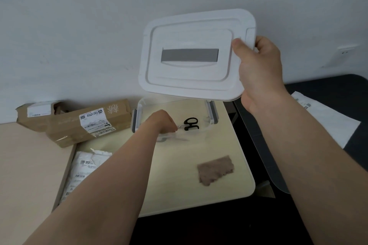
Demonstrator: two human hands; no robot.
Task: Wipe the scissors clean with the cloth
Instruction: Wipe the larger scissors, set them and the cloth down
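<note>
Scissors [191,124] with black handles lie inside a clear plastic box [211,114] at the back of the small pale table [179,175]. My left hand [162,122] reaches into the box and pinches the scissors at the blade end; the blades are hidden by my fingers. My right hand [258,65] holds the box's white lid [191,53] up in the air by its right edge, thumb on top. A brown cloth [216,170] lies flat on the table nearer to me, apart from both hands.
Cardboard parcels [79,121] lie at the left against the white wall. A white mail bag with labels [83,167] sits under my left forearm. A dark surface with a white sheet [328,121] is at the right.
</note>
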